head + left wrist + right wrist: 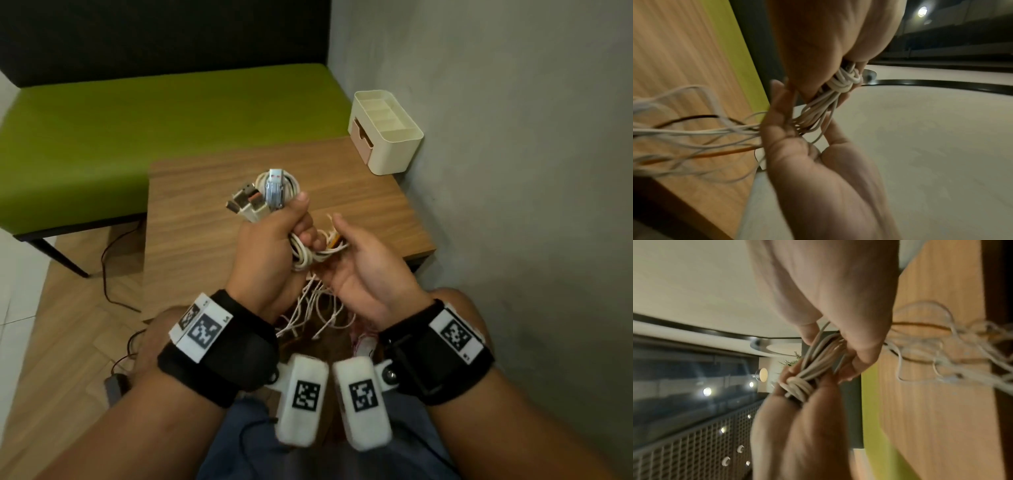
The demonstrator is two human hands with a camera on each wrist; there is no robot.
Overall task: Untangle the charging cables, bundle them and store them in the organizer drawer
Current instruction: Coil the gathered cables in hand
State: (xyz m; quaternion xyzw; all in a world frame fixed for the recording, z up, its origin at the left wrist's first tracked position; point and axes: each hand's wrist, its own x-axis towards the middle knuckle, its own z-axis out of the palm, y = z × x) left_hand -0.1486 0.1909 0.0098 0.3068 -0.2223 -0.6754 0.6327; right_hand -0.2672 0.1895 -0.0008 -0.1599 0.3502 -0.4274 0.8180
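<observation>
My left hand [291,226] grips a bundle of white charging cables [301,253] above the wooden table [205,219]. Several USB plugs [253,202] stick up out of the fist. White turns wrap around the bundle [844,81] just below the left hand [828,48]. My right hand [337,240], palm up, holds the loose strands beside the bundle, and they run between its thumb and curled fingers [859,361]. The free cable ends [315,308], white with one orange, hang toward my lap. The cream organizer [394,154] stands at the table's far right corner, its pink drawer [361,138] closed.
A green bench [137,120] runs behind and left of the table. A grey wall [513,171] borders the table's right side, right behind the organizer. Black cords [106,267] trail on the wooden floor to the left.
</observation>
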